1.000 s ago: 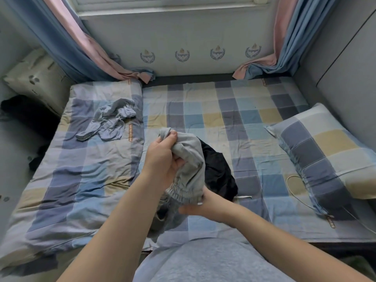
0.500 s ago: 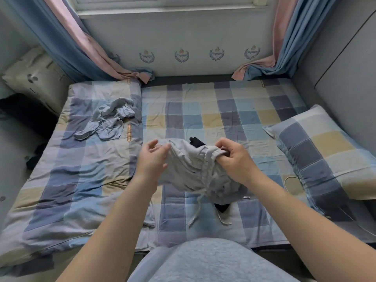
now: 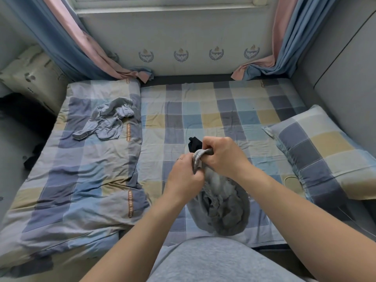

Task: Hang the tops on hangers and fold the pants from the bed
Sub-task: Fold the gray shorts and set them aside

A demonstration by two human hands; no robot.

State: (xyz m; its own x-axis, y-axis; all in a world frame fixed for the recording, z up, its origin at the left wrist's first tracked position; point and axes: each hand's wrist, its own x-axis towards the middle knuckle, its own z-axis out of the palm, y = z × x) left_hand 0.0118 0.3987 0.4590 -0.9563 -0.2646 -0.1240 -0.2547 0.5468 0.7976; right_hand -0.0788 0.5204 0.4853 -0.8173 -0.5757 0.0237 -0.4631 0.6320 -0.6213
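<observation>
Grey pants (image 3: 223,210) over checked sheet (image 3: 193,110), black garment (image 3: 194,143) behind, pillow (image 3: 317,147) nearby.

Checked quilt (image 3: 81,180) left, pillow (image 3: 325,151) right, curtains (image 3: 61,37) behind.

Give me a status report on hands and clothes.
Left grip and right grip both pinch the crumpled grey fabric garment, its bulk bunched below. Black cloth item lies just behind them. Blue-grey crumpled garment apart, on the checked quilt.
</observation>
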